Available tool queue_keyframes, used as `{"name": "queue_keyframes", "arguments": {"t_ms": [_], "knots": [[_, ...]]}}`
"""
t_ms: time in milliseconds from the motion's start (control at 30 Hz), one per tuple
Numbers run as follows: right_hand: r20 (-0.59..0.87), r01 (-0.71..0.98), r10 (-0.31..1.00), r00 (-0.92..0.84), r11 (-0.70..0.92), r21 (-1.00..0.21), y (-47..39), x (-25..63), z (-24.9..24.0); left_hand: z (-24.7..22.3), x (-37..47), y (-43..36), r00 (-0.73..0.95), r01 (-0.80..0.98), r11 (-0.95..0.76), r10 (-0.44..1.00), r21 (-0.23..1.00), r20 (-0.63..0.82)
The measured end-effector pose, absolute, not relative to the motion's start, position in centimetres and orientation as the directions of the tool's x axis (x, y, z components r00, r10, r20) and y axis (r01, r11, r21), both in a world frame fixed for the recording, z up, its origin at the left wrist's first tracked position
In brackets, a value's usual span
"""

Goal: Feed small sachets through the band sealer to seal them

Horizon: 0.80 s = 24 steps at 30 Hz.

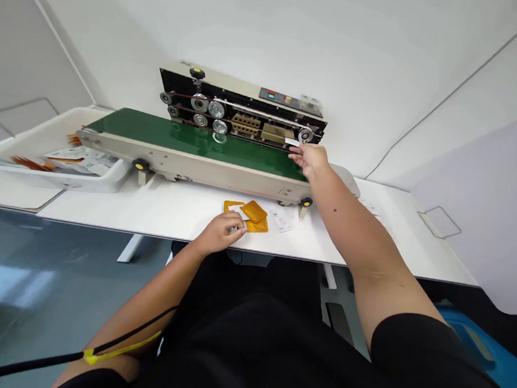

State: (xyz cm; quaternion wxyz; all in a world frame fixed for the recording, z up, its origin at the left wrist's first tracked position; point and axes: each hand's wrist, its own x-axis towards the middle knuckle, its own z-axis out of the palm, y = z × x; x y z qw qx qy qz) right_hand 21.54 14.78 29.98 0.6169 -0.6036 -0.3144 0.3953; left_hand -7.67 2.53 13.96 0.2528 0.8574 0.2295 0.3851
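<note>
1. While the right hand point(311, 160) reaches out to the 12 o'clock side of the bench, its fingertips pinch a small white pouch point(292, 142) at the infeed end of the sealing head. Fingers narrow, closed on the pouch's trailing edge; the leading edge sits at the slot by the right-hand roller point(305, 135). Held flat and level, likely so the top strip lines up with the sealing band.
2. Left hand point(221, 231) rests palm-down on the table at 6 o'clock from the machine. Fingers loosely curled, tips touching the orange pouches point(253, 214). Whether it actually grips one cannot be told; it looks more like pinning the stack.
3. Orange pouches: a small overlapping pile, just in front of the conveyor frame, within short reach of both hands. One white sachet point(281, 222) lies flat just at 3 o'clock of the pile, apart from it.
4. Band sealer point(241, 116) stands at the back, control panel on top, rollers and brass block facing the person. Green conveyor belt point(191, 135) runs below the head toward 9 o'clock, nothing visible on it.
5. White tray point(104, 179) sits at the belt's 9 o'clock end, below the edge, holding a loose heap of pouches with orange edges; placement fits catching what comes off the belt.
6. White table point(170, 210) carries all of it; the wall is close behind.
</note>
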Motion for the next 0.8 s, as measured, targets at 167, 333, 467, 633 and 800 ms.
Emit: {"name": "queue_keyframes", "arguments": {"t_ms": [167, 333, 467, 633, 800], "knots": [[0.475, 0.465, 0.73, 0.492, 0.24, -0.852, 10.1, 21.5, 28.6, 14.0, -7.7, 2.5, 0.601, 0.205, -0.776, 0.58, 0.596, 0.549], [0.678, 0.754, 0.734, -0.037, 0.466, -0.463, 0.9, 19.8, 20.6, 13.8, -7.6, 2.5, 0.599, 0.204, -0.776, 0.581, 0.596, 0.551], [0.538, 0.848, 0.839, -0.083, 0.344, -0.404, -3.0, 19.0, 12.8, 13.6, -7.4, 2.6, 0.593, 0.219, -0.782, 0.582, 0.584, 0.556], [0.409, 0.888, 0.912, 0.041, 0.155, -0.434, -2.3, 19.7, 9.6, 14.0, -7.2, 2.4, 0.61, 0.238, -0.789, 0.575, 0.566, 0.545], [0.413, 0.849, 0.91, 0.046, 0.182, -0.495, -1.8, 20.1, 10.0, 14.2, -7.1, 2.3, 0.624, 0.244, -0.775, 0.585, 0.582, 0.517]]}}
